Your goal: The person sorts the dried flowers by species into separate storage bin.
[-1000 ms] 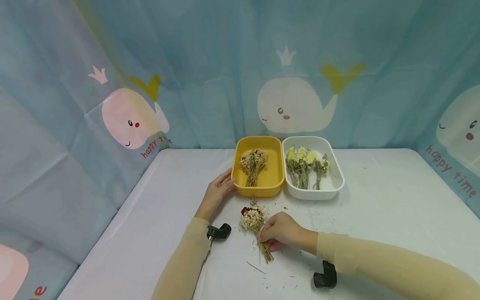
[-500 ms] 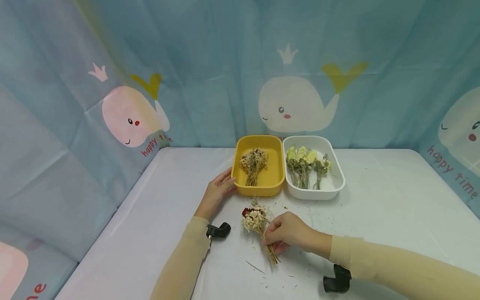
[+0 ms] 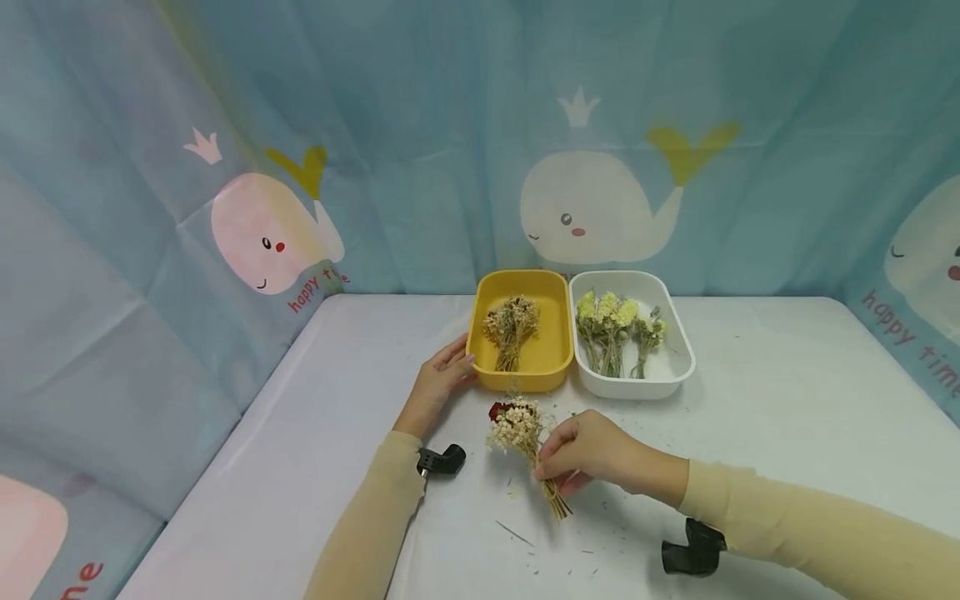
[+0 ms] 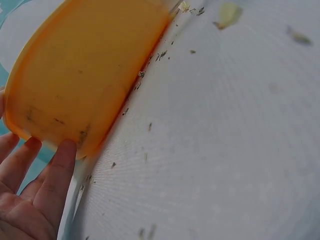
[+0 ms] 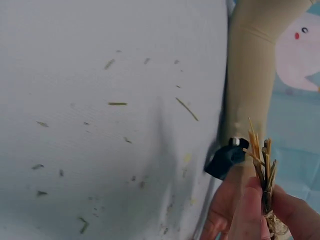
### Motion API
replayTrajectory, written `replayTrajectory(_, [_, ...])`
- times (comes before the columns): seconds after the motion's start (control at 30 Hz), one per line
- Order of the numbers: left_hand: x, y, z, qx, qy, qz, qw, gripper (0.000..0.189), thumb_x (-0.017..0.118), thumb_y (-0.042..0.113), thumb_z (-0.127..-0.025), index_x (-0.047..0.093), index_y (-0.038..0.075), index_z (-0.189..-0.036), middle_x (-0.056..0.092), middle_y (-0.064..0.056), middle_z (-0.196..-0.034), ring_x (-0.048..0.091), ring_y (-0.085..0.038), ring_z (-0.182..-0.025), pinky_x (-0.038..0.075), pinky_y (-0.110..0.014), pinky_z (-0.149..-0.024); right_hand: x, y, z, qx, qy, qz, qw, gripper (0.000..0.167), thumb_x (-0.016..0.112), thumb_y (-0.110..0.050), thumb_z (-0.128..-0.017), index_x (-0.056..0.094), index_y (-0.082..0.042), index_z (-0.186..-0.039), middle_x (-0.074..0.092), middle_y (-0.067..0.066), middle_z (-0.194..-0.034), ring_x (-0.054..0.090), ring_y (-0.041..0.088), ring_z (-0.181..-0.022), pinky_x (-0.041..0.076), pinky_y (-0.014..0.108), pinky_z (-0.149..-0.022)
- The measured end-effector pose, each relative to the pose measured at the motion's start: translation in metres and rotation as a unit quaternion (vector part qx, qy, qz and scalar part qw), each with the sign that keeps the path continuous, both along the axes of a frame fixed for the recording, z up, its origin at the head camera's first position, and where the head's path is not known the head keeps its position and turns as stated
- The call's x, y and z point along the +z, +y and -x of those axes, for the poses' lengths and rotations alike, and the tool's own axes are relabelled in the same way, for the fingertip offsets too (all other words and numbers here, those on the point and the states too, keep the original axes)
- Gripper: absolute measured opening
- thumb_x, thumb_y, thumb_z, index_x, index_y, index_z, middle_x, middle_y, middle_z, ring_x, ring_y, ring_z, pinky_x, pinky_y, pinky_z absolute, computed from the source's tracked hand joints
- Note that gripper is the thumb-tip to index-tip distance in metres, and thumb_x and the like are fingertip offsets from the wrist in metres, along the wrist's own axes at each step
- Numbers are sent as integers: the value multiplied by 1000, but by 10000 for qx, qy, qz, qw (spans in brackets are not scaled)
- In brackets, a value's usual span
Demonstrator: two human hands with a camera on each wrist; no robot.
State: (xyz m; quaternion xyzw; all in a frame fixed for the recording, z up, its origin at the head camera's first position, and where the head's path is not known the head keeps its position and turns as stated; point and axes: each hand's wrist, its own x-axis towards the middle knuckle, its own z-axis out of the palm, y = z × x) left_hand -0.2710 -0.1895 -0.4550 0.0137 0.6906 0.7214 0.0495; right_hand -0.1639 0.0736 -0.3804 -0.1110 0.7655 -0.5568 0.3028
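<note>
My right hand (image 3: 592, 454) pinches a bunch of dried flowers (image 3: 517, 428) by its stems, over the table in front of the yellow tray. The bunch has small cream blossoms and a dark red flower at its head. In the right wrist view the cut stem ends (image 5: 264, 157) stick out past thumb and finger. With fairly straight fingers, my left hand (image 3: 437, 385) touches the near left corner of the yellow tray (image 3: 552, 337); the left wrist view has fingertips (image 4: 65, 150) against its wall. Inside that tray lie brownish dried flowers (image 3: 512, 329).
A white tray (image 3: 678, 367) stands right beside the yellow one, with several yellow-flowered dried bunches (image 3: 611, 321) in it. Bits of stem (image 3: 514, 533) and crumbs lie scattered on the white table (image 3: 337, 375). Behind hangs a blue curtain (image 3: 420, 167) printed with whales.
My right hand has moved to the right and slightly up with the dried flower bunch. The left hand stays at the yellow tray.
</note>
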Motion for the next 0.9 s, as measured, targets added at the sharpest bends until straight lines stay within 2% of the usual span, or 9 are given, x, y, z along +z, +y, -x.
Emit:
replayTrajectory(0.2, [0, 2, -1, 65, -8, -60, 10000, 53, 61, 15, -100, 46, 17, -150, 48, -12, -153, 52, -28, -137, 54, -40, -106, 10, 1, 4, 108, 154, 122, 9997, 16, 78, -12, -83, 75, 3, -89, 75, 2, -77, 66, 9, -64, 66, 33, -66])
replayTrajectory(0.4, [0, 2, -2, 31, 49, -50, 10000, 54, 61, 15, -100, 44, 15, -151, 47, -13, -153, 52, -29, -136, 55, -40, -105, 15, 0, 12, 122, 296, 132, 9994, 17, 76, -12, -85, 76, 3, -92, 76, 3, -81, 66, 9, -65, 66, 37, -70])
replayTrajectory(0.57, [0, -1, -3, 52, 35, -14, 10000, 55, 61, 14, -100, 44, 13, -152, 48, -13, -152, 53, -30, -135, 56, -39, -104, 17, -4, 25, -105, 335, 109, 9993, 17, 77, -12, -85, 76, 3, -93, 76, 4, -82, 67, 9, -64, 66, 38, -72])
replayTrajectory(0.7, [-1, -1, -4, 61, 39, 4, 10000, 55, 61, 15, -100, 44, 12, -152, 48, -13, -152, 53, -32, -135, 55, -44, -105, 19, -8, 37, -355, 316, 48, 9989, 18, 79, -12, -84, 77, 3, -94, 76, 5, -83, 69, 10, -65, 66, 40, -74])
replayTrajectory(0.9, [0, 1, -3, 47, 130, 13, 9999, 53, 60, 15, -100, 45, 13, -151, 48, -13, -152, 53, -31, -135, 53, -46, -107, 22, -12, 50, -359, 316, 10, 9989, 18, 78, -12, -85, 78, 2, -95, 77, 7, -85, 69, 10, -65, 66, 38, -75])
